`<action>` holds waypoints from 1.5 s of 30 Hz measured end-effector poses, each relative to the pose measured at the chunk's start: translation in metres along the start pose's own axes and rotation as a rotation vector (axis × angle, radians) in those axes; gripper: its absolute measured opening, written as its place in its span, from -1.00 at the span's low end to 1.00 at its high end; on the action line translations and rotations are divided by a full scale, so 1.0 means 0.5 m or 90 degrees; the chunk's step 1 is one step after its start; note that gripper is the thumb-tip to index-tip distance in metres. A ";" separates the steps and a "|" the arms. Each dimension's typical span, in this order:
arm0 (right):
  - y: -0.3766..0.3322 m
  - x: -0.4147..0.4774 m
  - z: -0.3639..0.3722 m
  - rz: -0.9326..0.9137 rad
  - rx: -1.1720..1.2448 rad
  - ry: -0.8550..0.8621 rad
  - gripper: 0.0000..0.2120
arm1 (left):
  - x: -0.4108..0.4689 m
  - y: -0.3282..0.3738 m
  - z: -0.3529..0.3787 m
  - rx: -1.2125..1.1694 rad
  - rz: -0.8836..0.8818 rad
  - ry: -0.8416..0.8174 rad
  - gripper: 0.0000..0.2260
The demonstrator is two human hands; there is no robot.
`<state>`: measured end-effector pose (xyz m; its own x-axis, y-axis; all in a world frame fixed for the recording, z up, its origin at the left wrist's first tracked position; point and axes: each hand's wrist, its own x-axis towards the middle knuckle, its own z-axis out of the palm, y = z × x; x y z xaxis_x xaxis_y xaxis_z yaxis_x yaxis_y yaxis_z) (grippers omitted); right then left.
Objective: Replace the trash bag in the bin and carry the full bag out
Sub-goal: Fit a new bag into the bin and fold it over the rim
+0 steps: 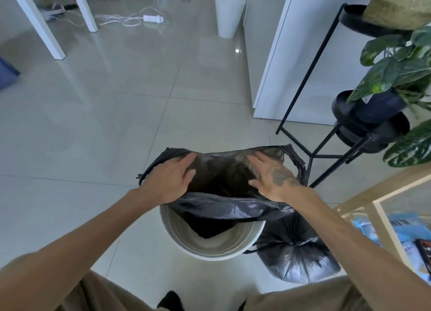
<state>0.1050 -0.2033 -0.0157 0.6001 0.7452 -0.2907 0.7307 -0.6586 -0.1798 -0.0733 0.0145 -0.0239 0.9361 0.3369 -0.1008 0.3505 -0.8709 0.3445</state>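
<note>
Black thin plastic is passing under the fingers of both hands: the left hand (168, 179) is lying with fingers loosely spread and curled over the left edge of the new trash bag (231, 205), thumb tucked inside the opening, gripping the film. The right hand (271, 177), tattooed on its back, is pressing flat with fingers splayed wide against the right inner side of the bag mouth; whether it is pinching the film cannot be told.

The new trash bag is hanging open above the white bin (214, 245), its mouth stretched between the two hands, its lower part dropping into the bin; the near rim of the bin is showing bare, so the bag is not yet folding over it there.

The full trash bag (293, 254), black and tied at its neck, is sitting on the floor just beside the bin, on its right, touching or nearly touching the bin wall.

Beyond the bin, to its right, a black metal plant stand (326, 133) is carrying dark pots and a green leafy plant (396, 72). Near the bin on the right, a light wooden frame (382, 203) is enclosing blue packaging. Far beyond the bin, a second white bin (227, 16) is standing by a white cabinet (291, 54), with a white power strip (152, 18) and cables lying on the grey tiled floor (93, 124).
</note>
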 end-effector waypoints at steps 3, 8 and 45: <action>0.009 0.054 -0.006 -0.026 0.001 -0.045 -0.24 | 0.054 -0.019 -0.007 0.018 0.019 0.015 -0.52; 0.050 0.125 0.007 0.025 0.154 -0.109 -0.28 | 0.136 -0.043 -0.008 -0.046 -0.074 -0.100 -0.52; 0.045 -0.061 0.231 0.179 0.562 0.355 -0.77 | -0.003 -0.134 0.147 -0.995 -0.740 0.221 -0.87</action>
<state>0.0656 -0.2531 -0.1194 0.9362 0.3515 0.0019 0.1855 -0.4894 -0.8521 -0.0963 0.0460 -0.1153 0.2019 0.6238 -0.7551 0.1755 0.7355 0.6544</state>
